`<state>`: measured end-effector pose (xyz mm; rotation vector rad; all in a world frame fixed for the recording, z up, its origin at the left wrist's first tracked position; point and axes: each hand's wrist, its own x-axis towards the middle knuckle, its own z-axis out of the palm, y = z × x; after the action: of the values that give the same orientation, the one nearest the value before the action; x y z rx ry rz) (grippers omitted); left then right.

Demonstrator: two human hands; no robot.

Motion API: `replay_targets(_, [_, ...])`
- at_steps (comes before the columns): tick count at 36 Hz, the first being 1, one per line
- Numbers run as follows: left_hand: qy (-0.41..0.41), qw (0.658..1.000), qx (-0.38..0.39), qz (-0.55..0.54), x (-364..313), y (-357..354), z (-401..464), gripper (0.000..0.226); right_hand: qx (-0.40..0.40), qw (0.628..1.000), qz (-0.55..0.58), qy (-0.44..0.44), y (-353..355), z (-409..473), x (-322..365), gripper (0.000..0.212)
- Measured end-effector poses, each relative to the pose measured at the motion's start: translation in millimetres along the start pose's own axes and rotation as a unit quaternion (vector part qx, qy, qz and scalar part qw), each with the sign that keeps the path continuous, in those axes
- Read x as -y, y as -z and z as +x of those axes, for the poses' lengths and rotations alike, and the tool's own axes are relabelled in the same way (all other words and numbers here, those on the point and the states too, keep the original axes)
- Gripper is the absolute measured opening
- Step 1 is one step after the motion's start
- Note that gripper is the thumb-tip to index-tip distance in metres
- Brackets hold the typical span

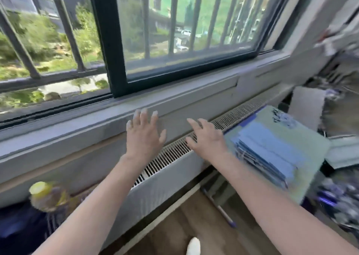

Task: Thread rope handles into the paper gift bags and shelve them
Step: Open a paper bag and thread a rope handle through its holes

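Both my arms reach forward toward the window. My left hand [144, 132] is spread with straight fingers in front of the grey sill [81, 130], holding nothing. My right hand [206, 136] is also empty, fingers extended over the radiator grille [171, 153]. A stack of flat blue and pale green paper gift bags [272, 149] lies just to the right of my right hand, blurred. No rope handle shows in the frame.
A barred window [174, 31] fills the top of the view. A bottle with a yellow cap [46, 196] stands at lower left. Cluttered, blurred items [338, 202] sit at the right edge. Wooden floor [194, 225] lies below, with a white-socked foot [193, 246].
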<state>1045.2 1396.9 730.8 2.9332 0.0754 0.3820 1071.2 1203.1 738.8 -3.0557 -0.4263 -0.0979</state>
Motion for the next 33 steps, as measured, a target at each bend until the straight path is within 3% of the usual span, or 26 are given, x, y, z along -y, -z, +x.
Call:
replay_targets(12, [-0.108,0.994,0.024,-0.028,-160.2,-45.1,40.4,0.067,-0.027,0.993,0.008,-0.118,0.0,-26.1,-149.8,0.062])
replay_targets(18, [-0.112,0.993,0.012,-0.034,-248.7,-76.6,59.6,0.066,-0.02,0.992,-0.004,-0.124,-4.6,-27.4,-244.7,0.063])
replay_targets(26, [-0.092,0.993,0.074,0.012,-358.9,-123.8,71.6,0.068,0.016,0.993,0.004,-0.12,-20.6,-40.8,-367.2,0.061])
replay_targets(33, [-0.087,0.987,0.129,0.051,-412.7,-157.7,82.2,0.068,0.053,0.992,0.019,-0.116,-51.3,-26.8,-428.9,0.06])
